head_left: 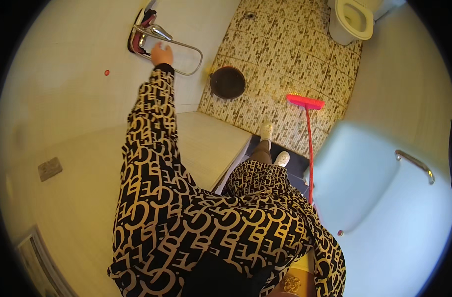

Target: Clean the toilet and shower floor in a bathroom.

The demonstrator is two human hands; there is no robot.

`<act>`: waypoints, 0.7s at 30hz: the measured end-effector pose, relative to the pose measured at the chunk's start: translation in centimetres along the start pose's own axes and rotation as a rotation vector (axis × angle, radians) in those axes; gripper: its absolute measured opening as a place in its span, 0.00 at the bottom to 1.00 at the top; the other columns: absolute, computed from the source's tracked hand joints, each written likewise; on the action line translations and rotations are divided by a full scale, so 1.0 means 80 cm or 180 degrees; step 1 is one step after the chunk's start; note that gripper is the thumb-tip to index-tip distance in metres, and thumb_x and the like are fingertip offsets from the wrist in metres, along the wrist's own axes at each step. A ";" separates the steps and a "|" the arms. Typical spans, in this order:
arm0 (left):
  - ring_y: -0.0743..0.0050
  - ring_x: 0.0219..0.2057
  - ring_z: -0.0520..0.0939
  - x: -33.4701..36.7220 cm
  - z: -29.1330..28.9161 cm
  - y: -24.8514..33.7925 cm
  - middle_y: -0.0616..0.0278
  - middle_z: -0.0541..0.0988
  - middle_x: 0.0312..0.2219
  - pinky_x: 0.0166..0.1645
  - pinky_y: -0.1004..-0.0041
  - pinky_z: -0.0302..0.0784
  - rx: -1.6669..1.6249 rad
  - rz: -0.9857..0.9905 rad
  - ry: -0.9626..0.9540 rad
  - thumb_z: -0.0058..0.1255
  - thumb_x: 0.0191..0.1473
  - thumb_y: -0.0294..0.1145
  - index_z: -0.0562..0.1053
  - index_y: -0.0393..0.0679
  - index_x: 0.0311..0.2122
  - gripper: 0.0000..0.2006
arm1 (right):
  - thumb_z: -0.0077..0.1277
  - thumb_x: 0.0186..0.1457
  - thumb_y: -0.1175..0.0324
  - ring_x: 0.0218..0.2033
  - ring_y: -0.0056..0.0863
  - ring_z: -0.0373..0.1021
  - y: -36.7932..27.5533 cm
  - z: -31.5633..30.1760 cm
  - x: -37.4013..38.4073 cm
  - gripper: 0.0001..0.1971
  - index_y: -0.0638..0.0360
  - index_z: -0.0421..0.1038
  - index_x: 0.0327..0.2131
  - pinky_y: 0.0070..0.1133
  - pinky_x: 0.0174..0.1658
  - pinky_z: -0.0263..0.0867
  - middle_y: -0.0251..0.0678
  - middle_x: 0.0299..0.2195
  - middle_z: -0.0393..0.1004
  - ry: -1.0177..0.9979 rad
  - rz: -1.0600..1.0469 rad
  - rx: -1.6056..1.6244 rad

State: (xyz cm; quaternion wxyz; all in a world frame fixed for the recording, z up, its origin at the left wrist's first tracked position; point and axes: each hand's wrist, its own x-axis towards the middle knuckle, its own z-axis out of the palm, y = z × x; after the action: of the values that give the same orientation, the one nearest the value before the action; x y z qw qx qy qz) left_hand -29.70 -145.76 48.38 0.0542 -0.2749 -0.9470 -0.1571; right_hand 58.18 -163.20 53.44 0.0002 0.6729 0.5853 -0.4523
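Faucet (pixel 160 32) sits just beyond the left hand (pixel 161 54), fingers partly curled, whether gripping anything I cannot tell.

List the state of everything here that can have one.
Shower mixer: on or off unclear
Left hand: at the mixer, grip unclear
Hose: hanging in a loop
Bucket: seemingly open-topped, contents unclear
Broom: slanting, head down
Toilet: bowl uncovered
Door: apparently open

A silver tap (pixel 159 32) juts from the wall (pixel 82 39).
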 end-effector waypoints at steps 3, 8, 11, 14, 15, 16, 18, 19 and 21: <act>0.57 0.37 0.77 0.019 0.026 -0.012 0.52 0.77 0.35 0.42 0.64 0.72 -0.0467 -0.0162 -0.0161 0.50 0.46 0.36 0.74 0.40 0.38 0.14 | 0.42 0.58 0.61 0.24 0.25 0.70 -0.022 -0.036 -0.018 0.20 0.52 0.63 0.53 0.19 0.28 0.64 0.47 0.33 0.76 0.0010 0.0331 0.0201; 0.61 0.35 0.78 0.029 0.035 -0.077 0.55 0.77 0.35 0.41 0.66 0.73 -0.0479 0.0315 -0.0692 0.49 0.47 0.38 0.74 0.43 0.39 0.15 | 0.42 0.58 0.62 0.24 0.24 0.70 -0.078 0.054 -0.084 0.20 0.55 0.63 0.53 0.19 0.28 0.64 0.46 0.33 0.76 0.0118 0.0768 0.0871; 0.60 0.39 0.77 0.010 0.045 -0.074 0.54 0.76 0.40 0.44 0.67 0.71 -0.0598 0.0373 -0.0750 0.50 0.48 0.40 0.72 0.43 0.44 0.19 | 0.43 0.58 0.63 0.24 0.23 0.69 -0.079 0.032 -0.075 0.20 0.57 0.64 0.53 0.19 0.27 0.64 0.46 0.33 0.76 0.0108 0.0834 0.1168; 0.59 0.42 0.77 -0.005 0.073 -0.075 0.53 0.74 0.45 0.47 0.67 0.70 -0.0487 0.0495 -0.0833 0.51 0.48 0.42 0.69 0.42 0.49 0.23 | 0.43 0.58 0.64 0.24 0.22 0.69 -0.058 0.023 -0.076 0.20 0.58 0.64 0.53 0.19 0.27 0.63 0.45 0.33 0.76 0.0106 0.0994 0.1372; 0.59 0.42 0.77 -0.006 0.074 -0.065 0.53 0.74 0.45 0.47 0.67 0.70 -0.0560 0.0406 -0.0805 0.51 0.48 0.41 0.69 0.42 0.49 0.23 | 0.42 0.58 0.65 0.26 0.21 0.69 -0.068 0.011 -0.068 0.20 0.61 0.63 0.53 0.18 0.28 0.64 0.46 0.34 0.76 -0.0110 0.1113 0.0451; 0.59 0.42 0.77 -0.011 0.076 -0.056 0.53 0.74 0.45 0.47 0.67 0.70 -0.0627 0.0309 -0.0783 0.51 0.48 0.41 0.69 0.42 0.49 0.23 | 0.42 0.58 0.67 0.29 0.19 0.70 -0.078 -0.003 -0.054 0.20 0.64 0.62 0.53 0.17 0.30 0.64 0.46 0.36 0.76 -0.0333 0.1225 -0.0477; 0.59 0.41 0.77 -0.017 0.078 -0.067 0.54 0.75 0.43 0.46 0.67 0.71 -0.0741 0.0277 -0.0744 0.52 0.48 0.41 0.69 0.44 0.49 0.23 | 0.39 0.58 0.65 0.32 0.24 0.71 -0.131 0.025 -0.006 0.20 0.61 0.61 0.54 0.21 0.34 0.65 0.48 0.40 0.74 -0.0117 0.1025 -0.0629; 0.59 0.39 0.78 -0.039 0.093 -0.068 0.55 0.76 0.42 0.45 0.67 0.71 -0.0858 0.0322 -0.0889 0.52 0.48 0.41 0.70 0.44 0.48 0.21 | 0.39 0.58 0.64 0.37 0.33 0.73 -0.137 0.031 0.022 0.20 0.60 0.62 0.53 0.25 0.37 0.65 0.50 0.40 0.73 -0.0216 0.0804 -0.0739; 0.57 0.39 0.78 -0.075 0.122 -0.045 0.52 0.77 0.40 0.44 0.65 0.72 -0.1032 0.0237 -0.1322 0.52 0.46 0.39 0.71 0.43 0.45 0.20 | 0.39 0.58 0.64 0.41 0.43 0.71 -0.152 0.046 0.082 0.20 0.57 0.62 0.53 0.28 0.39 0.66 0.55 0.40 0.71 -0.0285 0.0665 -0.1181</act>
State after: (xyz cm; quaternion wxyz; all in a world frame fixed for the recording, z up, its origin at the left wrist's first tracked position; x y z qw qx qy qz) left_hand -26.76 -148.49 37.06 -0.1802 -0.3409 -0.8896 -0.2449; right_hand 45.76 -156.19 53.69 0.1970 0.6976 0.5850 -0.3638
